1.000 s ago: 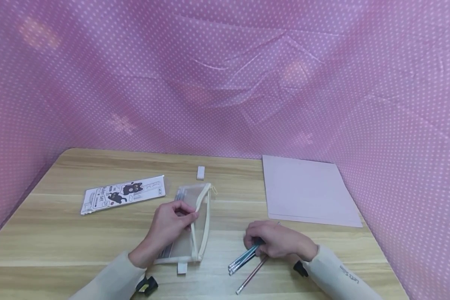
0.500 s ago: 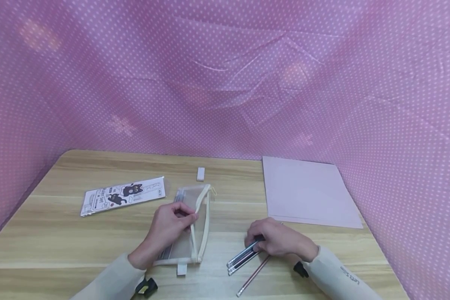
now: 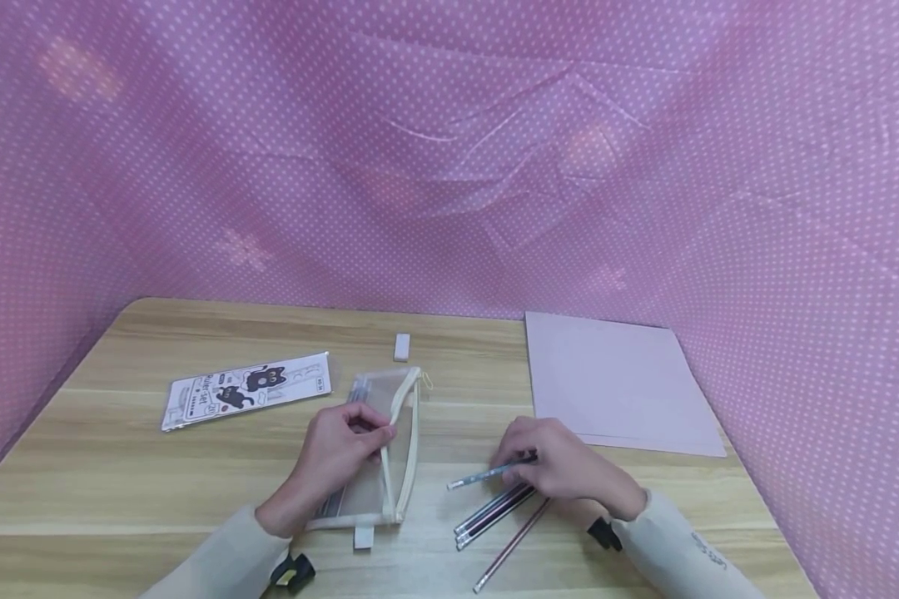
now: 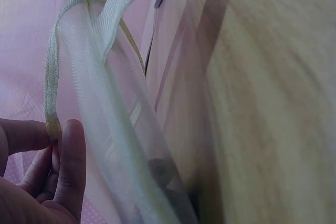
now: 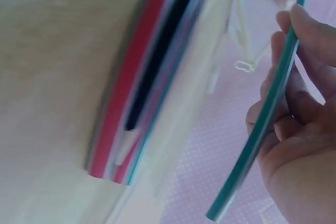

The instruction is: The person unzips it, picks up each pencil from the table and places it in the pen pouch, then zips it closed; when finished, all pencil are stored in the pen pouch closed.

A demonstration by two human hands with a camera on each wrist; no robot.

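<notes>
A see-through mesh pencil pouch (image 3: 365, 491) with a cream zip edge lies unzipped mid-table, several thin items inside. My left hand (image 3: 337, 445) pinches one side of its opening; in the left wrist view thumb and finger grip the zip tape (image 4: 51, 77). To the right, my right hand (image 3: 558, 464) holds a teal pencil (image 3: 475, 477) just above the table; the right wrist view has this green pencil (image 5: 268, 111) between thumb and fingers. Below that hand lie several more pencils (image 3: 492, 517) in a bunch, with a pink pencil (image 3: 511, 549) apart from them.
A packaged ruler set (image 3: 247, 389) with black cats lies on the left of the wooden table (image 3: 157, 491). Behind the pouch is a small white eraser (image 3: 401, 347). A pale flat sheet or folder (image 3: 622, 387) lies at back right. Pink dotted cloth (image 3: 449, 166) surrounds the table.
My right hand has lifted slightly, separating the teal pencil from the bunch, which now lies on the table. The left hand and the pouch have stayed still.
</notes>
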